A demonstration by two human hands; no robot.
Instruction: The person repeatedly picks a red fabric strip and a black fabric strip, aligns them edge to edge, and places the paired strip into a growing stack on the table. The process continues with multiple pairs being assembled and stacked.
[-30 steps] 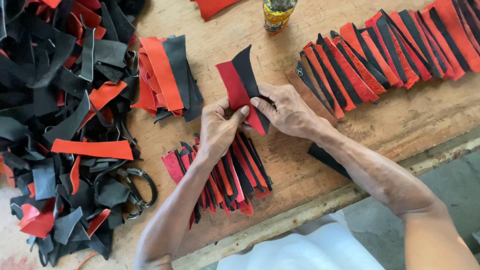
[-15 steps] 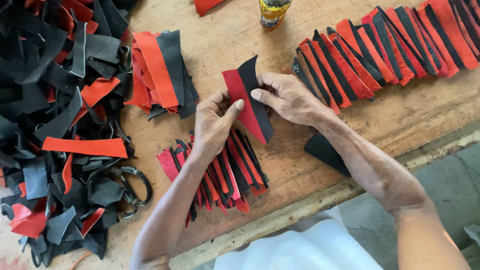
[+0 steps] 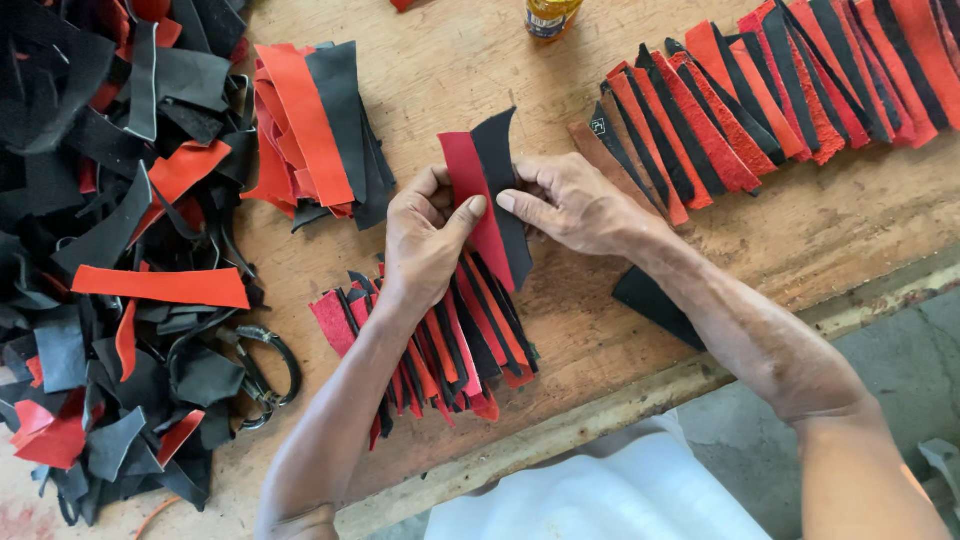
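Above the fanned pile of strips (image 3: 440, 340) on the wooden bench (image 3: 820, 230), our left hand (image 3: 425, 240) and right hand (image 3: 570, 205) pinch a red strip (image 3: 480, 200) against a black strip (image 3: 505, 170); a loosened thumb could let them skew; misaligned edges would follow.

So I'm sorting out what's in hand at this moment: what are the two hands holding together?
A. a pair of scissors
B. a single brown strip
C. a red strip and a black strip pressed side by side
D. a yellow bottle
C: the left hand and right hand pinch a red strip and a black strip together above the wooden table; the scissors lie untouched to the left.
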